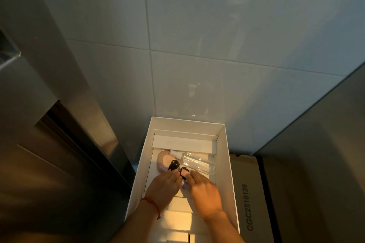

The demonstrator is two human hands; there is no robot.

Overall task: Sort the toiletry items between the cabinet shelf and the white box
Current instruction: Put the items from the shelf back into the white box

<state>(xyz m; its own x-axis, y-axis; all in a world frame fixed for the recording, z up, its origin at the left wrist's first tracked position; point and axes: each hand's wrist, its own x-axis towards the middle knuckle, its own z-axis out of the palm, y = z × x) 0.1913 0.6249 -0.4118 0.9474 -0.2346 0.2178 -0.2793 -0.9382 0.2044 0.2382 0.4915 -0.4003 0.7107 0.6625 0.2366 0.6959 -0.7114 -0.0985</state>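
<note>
head view: both hands are lowered into the white box. the left hand, with a red string at its wrist, has its grip curled around a small black item. the right hand has its fingers bent over a pink item with black ends, which is touched or pinched; the exact grip cannot be told. just beyond the fingers, a pink rounded container and a clear spray bottle are laid on their sides on the box floor, touching or nearly so. a white cardboard insert is set across the far end of the box. a brown carton printed with a code is pressed against the box's right wall. a tiled wall is seen behind, and a dark cabinet panel to the left.
</note>
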